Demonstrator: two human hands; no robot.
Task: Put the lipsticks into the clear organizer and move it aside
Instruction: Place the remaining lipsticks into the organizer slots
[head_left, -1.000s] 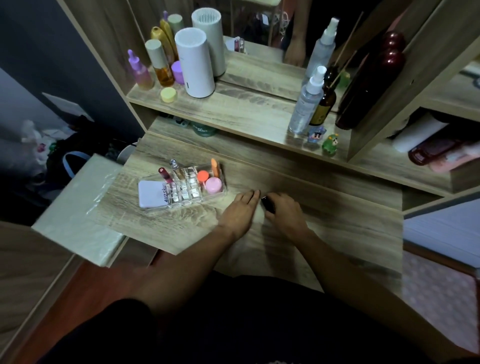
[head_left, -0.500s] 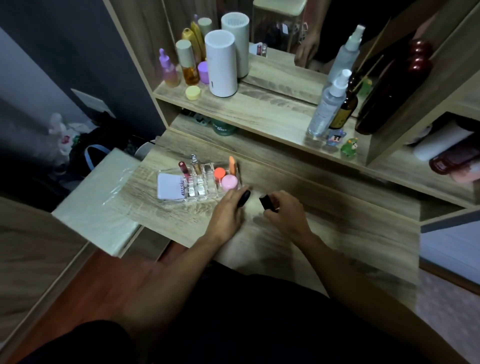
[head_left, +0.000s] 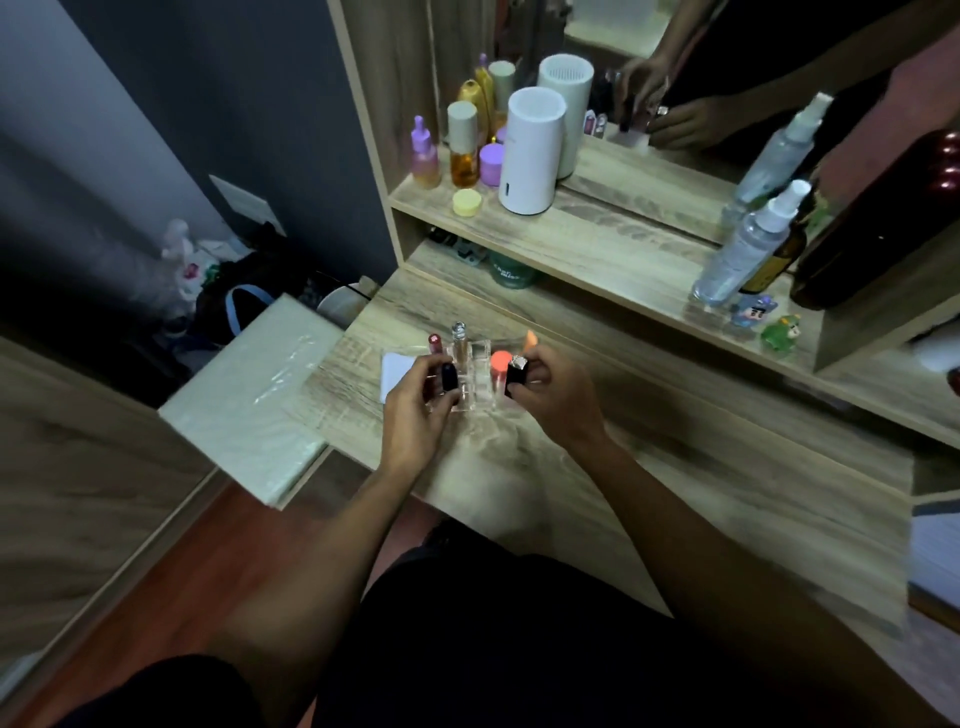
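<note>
we see the left hand (head_left: 415, 410) pinching a dark lipstick (head_left: 448, 376) and the right hand (head_left: 553, 397) gripping a black tube (head_left: 517, 376), both just above the organizer (head_left: 470, 371) on the desk (head_left: 727, 441); blur hides whether either touches it.

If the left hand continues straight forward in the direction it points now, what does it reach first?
Most likely the clear plastic organizer on the wooden desk: the left hand, holding a dark rounded lipstick, is already at its near edge. Depth is unclear, so the exact compartment cannot be told.
</note>
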